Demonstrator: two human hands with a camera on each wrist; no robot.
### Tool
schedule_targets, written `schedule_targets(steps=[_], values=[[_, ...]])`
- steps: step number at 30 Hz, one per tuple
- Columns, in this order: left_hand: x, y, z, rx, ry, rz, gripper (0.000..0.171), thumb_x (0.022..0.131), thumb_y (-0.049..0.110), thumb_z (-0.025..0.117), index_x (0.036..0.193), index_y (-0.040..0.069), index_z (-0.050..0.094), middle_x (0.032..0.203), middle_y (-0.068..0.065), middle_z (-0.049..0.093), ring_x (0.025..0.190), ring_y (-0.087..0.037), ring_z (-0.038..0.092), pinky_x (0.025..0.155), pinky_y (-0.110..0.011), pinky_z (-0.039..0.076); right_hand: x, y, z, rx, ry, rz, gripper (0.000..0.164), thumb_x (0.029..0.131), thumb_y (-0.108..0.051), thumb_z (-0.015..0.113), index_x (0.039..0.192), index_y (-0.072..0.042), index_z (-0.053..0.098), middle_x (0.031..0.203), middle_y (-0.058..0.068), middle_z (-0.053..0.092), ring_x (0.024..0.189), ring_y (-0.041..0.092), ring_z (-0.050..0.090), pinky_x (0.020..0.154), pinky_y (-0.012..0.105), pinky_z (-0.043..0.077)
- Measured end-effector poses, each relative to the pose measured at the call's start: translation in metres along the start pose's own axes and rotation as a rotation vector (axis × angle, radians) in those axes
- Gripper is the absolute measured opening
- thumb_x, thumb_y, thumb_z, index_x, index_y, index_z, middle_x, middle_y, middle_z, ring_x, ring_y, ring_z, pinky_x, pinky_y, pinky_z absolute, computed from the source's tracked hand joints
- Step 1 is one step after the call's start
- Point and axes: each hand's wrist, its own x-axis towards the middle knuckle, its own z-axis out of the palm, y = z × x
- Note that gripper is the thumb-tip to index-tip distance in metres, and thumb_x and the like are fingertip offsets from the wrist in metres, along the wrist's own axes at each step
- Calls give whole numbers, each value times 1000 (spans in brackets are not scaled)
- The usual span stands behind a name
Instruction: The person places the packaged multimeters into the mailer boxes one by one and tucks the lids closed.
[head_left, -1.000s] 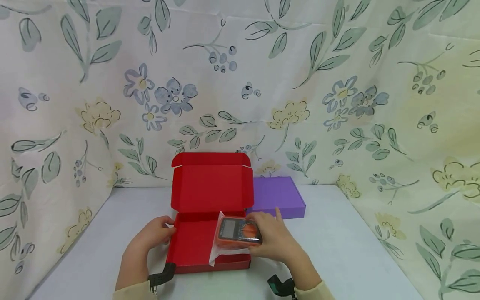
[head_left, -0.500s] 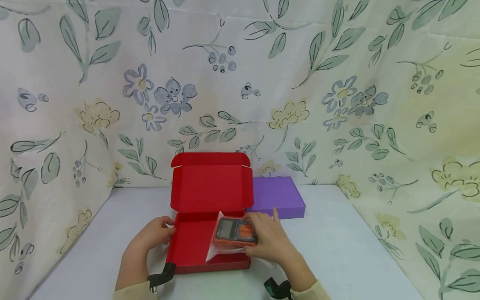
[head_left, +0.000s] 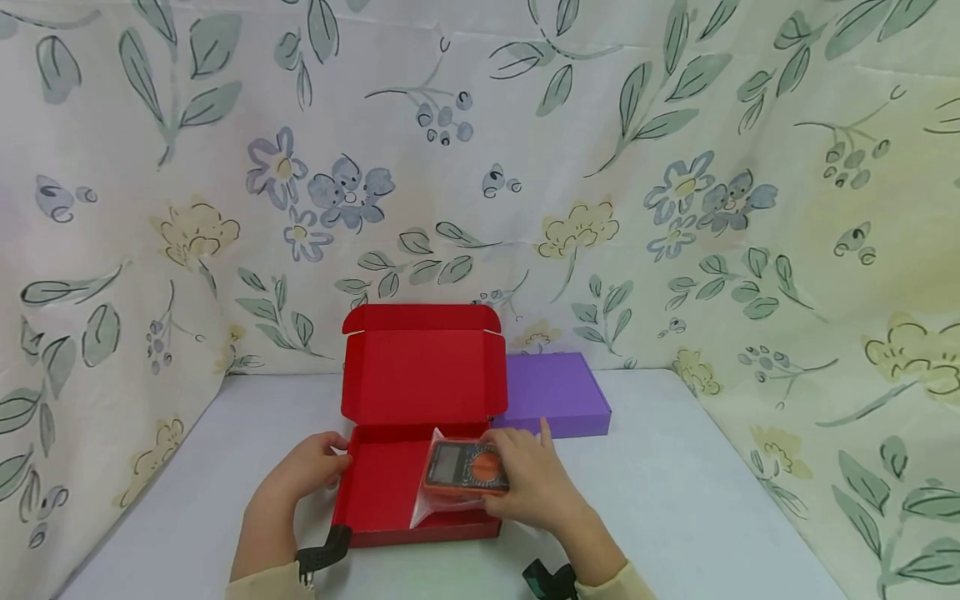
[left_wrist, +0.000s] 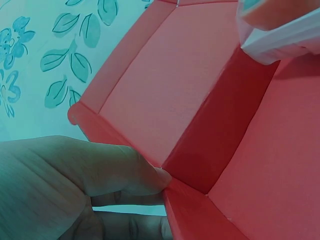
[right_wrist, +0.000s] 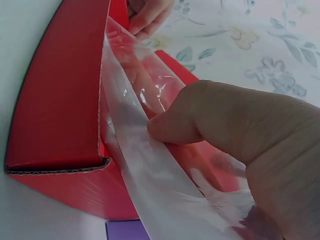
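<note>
In the head view my right hand (head_left: 532, 479) grips an orange-and-black multimeter (head_left: 453, 465) in a clear plastic bag. The multimeter lies tilted over the right half of an open red box (head_left: 378, 492), its screen and dial facing up. The right wrist view shows my thumb pressed on the plastic bag (right_wrist: 150, 175), close to the box's wall (right_wrist: 55, 100). My left hand (head_left: 311, 467) holds the left wall of the box, with a fingertip on the rim in the left wrist view. Its other fingers end at the wall's outer side.
The red lid (head_left: 423, 375) stands raised behind the box, its side flaps out. A closed purple box (head_left: 558, 392) lies behind and to the right on the white table (head_left: 690, 500). A floral cloth (head_left: 480, 208) hangs behind the table.
My right hand has carried the bagged multimeter a little left, further over the red box. The left hand and both boxes have stayed in place.
</note>
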Motion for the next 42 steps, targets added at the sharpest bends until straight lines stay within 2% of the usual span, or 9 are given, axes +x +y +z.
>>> schedule_targets(steps=[10, 19, 24, 31, 42], values=[[0, 0, -1, 7, -8, -3, 37, 92, 16, 70, 123, -1, 60, 96, -9, 64, 81, -25, 60, 74, -43, 57, -1, -5, 1, -36, -33, 21, 73, 69, -36, 89, 135, -21, 61, 130, -2, 61, 123, 20, 52, 116, 71, 3], [0, 0, -1, 4, -6, 0, 39, 91, 17, 71, 123, -1, 60, 97, -9, 64, 82, -26, 61, 75, -44, 58, -3, -6, -2, -50, -84, 15, 79, 73, -40, 87, 144, -22, 59, 139, 1, 56, 133, 23, 45, 116, 72, 1], [-1, 1, 0, 3, -5, 3, 38, 91, 16, 71, 123, -1, 60, 98, -10, 65, 83, -26, 61, 76, -45, 58, -6, -4, -8, -42, -125, 11, 80, 74, -41, 88, 146, -24, 57, 144, 4, 53, 139, 27, 40, 115, 74, 4], [0, 2, 0, 6, 0, -1, 38, 91, 16, 71, 123, -2, 60, 98, -10, 65, 83, -26, 61, 76, -44, 58, -9, -5, -18, -8, -134, 48, 86, 67, -39, 91, 144, -21, 59, 147, 11, 50, 140, 32, 38, 112, 76, 14], [0, 0, 1, 8, -1, 7, 37, 92, 16, 70, 123, -2, 60, 97, -10, 64, 83, -26, 61, 75, -44, 58, -11, -4, -20, 16, -159, 89, 88, 66, -41, 92, 145, -20, 58, 153, 14, 45, 144, 35, 34, 112, 76, 16]])
